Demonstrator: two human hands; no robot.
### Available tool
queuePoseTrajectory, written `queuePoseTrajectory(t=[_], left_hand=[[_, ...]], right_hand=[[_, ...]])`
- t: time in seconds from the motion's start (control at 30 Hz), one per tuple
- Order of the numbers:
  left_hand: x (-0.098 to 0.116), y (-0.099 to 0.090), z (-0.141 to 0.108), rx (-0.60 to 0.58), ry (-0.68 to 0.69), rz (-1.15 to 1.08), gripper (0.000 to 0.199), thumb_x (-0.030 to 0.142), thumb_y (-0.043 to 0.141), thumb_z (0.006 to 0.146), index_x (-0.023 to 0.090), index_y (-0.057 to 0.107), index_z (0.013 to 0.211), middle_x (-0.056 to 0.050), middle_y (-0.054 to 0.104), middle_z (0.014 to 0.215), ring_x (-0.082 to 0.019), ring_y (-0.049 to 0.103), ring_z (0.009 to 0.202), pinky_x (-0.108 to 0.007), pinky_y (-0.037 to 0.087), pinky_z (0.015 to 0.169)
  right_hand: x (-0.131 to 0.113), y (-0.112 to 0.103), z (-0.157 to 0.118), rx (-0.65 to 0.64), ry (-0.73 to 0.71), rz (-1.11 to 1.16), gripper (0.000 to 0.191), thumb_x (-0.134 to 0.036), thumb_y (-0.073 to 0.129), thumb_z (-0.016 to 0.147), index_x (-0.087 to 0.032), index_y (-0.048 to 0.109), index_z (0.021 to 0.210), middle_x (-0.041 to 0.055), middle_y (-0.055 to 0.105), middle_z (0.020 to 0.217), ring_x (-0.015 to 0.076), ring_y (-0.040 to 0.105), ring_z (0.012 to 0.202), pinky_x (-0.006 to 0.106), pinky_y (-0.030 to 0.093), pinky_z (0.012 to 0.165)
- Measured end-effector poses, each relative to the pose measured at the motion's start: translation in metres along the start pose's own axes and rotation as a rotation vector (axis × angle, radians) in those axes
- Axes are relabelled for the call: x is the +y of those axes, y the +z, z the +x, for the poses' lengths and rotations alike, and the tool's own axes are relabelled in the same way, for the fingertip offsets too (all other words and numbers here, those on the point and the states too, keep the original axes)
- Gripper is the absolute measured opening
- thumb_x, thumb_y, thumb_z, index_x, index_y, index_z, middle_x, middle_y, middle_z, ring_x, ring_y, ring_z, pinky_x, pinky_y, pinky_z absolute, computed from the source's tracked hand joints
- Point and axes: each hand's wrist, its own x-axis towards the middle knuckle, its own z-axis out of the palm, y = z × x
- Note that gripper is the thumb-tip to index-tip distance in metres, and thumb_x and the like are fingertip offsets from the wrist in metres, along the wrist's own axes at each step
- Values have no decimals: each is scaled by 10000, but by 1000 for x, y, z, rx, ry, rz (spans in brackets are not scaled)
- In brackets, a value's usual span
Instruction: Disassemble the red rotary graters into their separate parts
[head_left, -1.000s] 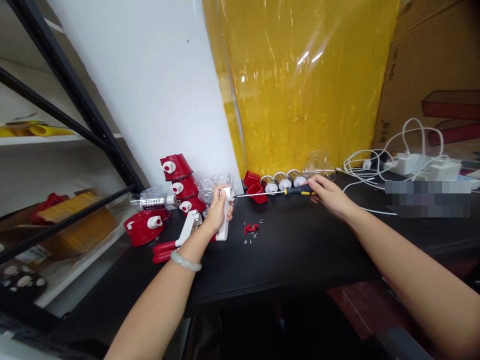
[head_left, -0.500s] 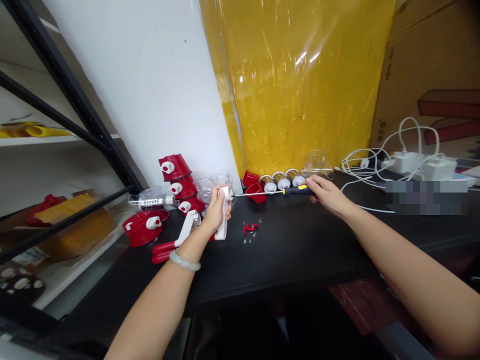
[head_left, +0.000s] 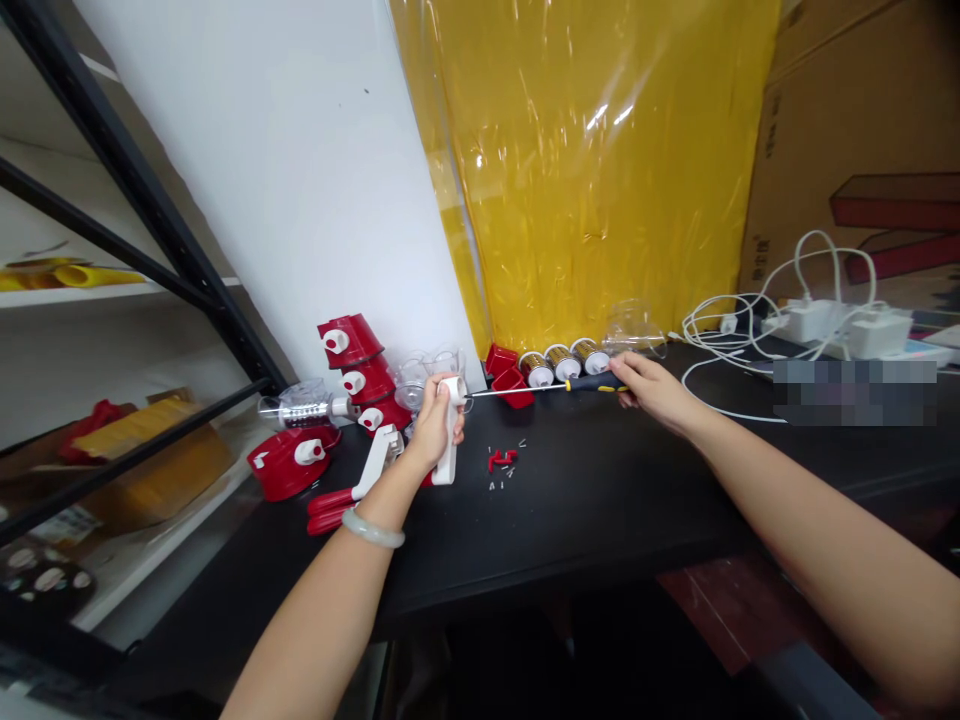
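My left hand point(head_left: 432, 425) is closed around a white plastic crank handle point(head_left: 445, 462), holding it upright above the black table with its round end on top. My right hand point(head_left: 651, 388) grips a screwdriver point(head_left: 592, 384) by its black and yellow handle. The long thin shaft runs level to the left, and its tip meets the round end of the white crank handle; whether it sits in a screw I cannot tell. Below, small red plastic pieces point(head_left: 501, 459) and several loose screws point(head_left: 512, 473) lie on the table. More white crank handles with red grips point(head_left: 330, 508) lie beside my left forearm.
Red housings with white knobs point(head_left: 352, 345) are stacked at the left, near another red base point(head_left: 289, 465). Patterned drums point(head_left: 562, 362), red hoppers point(head_left: 511, 383) and clear plastic parts point(head_left: 634, 328) line the back. White cables and chargers point(head_left: 814, 320) occupy the right.
The screwdriver handle has turned: its yellow patch has gone from the upper side to the lower side. Both hands stay nearly in place, and the view has shifted slightly.
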Motion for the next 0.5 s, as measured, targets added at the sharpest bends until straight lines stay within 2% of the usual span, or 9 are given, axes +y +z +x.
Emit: queuePoseTrajectory(t=[0.1,0.17,0.27,0.37,0.43,0.5], left_hand=[[0,-1,1,5,-1,0,445,597,544,828,272,398,1094,67,510,669,-72,430,390,-158,317,329],[0,0,0,-4,-5,0,447,601,541,827,273,393,1091,69,506,664,-75,427,389,-161,319,327],[0,1,-1,-16,0,5,455,606,546,823,270,388,1086,69,498,668,-71,423,392,-159,324,322],[-2,1,-1,-22,6,12,451,607,542,826,272,388,1085,67,496,676,-67,424,392,-156,325,316],[-3,0,0,-21,6,15,447,608,539,827,275,390,1085,66,498,677,-70,429,393,-156,326,316],[-3,0,0,-15,8,15,448,610,539,825,275,390,1082,66,499,673,-72,430,393,-158,329,317]], right_hand=[[-4,0,-2,19,-92,187,413,-516,757,660,-248,532,879,-26,548,828,105,525,652,251,464,612],[-5,0,-2,1,-86,319,460,-446,810,602,-273,509,903,-29,551,905,120,557,733,274,500,680],[-2,0,1,-33,34,354,434,-610,662,705,-261,486,893,-19,570,743,145,563,605,299,493,574],[2,0,2,-34,85,105,492,-713,425,816,-226,499,827,-32,466,494,128,442,410,263,370,422],[3,0,2,-5,12,8,434,-658,514,809,-224,502,811,-47,450,501,105,410,412,245,349,426],[1,0,1,22,-65,67,369,-566,650,757,-240,505,850,-43,519,649,96,467,502,239,411,498]])
